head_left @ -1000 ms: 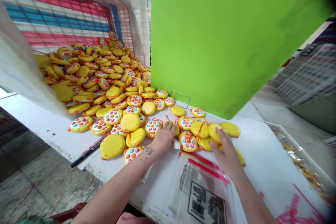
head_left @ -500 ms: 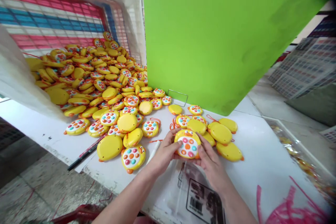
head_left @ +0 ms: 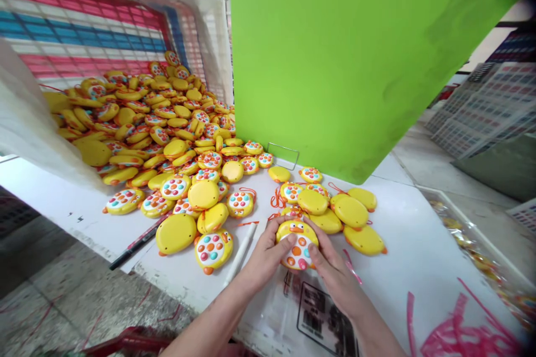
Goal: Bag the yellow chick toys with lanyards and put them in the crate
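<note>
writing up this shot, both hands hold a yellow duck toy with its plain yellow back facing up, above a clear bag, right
Not quite: the head view shows the duck toy in both hands with its colored-button side up. The clear bag beneath is right.

The green panel [head_left: 335,67] is cut off by the top edge. Left of it, the white-lined bin [head_left: 29,117] runs out of view, and the pile's [head_left: 146,122] lower toys are buried. Below the panel, the left hand [head_left: 266,254] and right hand [head_left: 335,273] hide parts of the held toy's [head_left: 298,245] rim; the plastic bag's [head_left: 322,318] print is too blurred to read. Right of the panel, the tray's [head_left: 477,245] contents are blurred, and it leaves the frame.
</note>
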`<action>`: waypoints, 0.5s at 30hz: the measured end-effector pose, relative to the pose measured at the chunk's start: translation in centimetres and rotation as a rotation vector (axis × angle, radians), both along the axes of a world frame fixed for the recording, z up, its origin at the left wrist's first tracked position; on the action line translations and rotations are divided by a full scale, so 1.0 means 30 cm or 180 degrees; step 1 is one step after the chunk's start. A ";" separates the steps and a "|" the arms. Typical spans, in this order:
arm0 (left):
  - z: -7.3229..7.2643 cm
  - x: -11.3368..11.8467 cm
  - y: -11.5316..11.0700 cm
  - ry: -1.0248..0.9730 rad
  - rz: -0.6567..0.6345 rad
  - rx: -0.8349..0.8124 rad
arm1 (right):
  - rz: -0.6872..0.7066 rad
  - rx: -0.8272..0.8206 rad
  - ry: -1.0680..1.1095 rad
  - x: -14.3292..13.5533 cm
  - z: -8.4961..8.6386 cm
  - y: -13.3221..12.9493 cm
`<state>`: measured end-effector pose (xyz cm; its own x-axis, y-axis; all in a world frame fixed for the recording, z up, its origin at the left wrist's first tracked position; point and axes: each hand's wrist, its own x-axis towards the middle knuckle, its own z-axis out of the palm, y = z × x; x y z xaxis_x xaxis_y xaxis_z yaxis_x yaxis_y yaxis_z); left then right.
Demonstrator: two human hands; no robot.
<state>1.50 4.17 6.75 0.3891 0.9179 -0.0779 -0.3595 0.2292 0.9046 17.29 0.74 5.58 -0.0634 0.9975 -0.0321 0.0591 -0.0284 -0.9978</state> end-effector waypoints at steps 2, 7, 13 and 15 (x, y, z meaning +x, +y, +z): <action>-0.004 -0.004 -0.002 0.0068 0.0082 0.0039 | -0.0052 -0.0048 0.0089 -0.012 0.009 -0.006; -0.021 -0.011 0.000 0.0185 0.0027 -0.0017 | 0.0010 -0.0062 0.0096 -0.023 0.008 -0.007; -0.020 -0.010 -0.014 0.0123 -0.0174 0.0379 | -0.0266 -0.0059 0.0044 -0.025 0.000 -0.002; -0.015 -0.008 -0.021 0.0401 -0.0112 0.0485 | -0.0333 -0.0144 0.0184 -0.030 -0.004 -0.006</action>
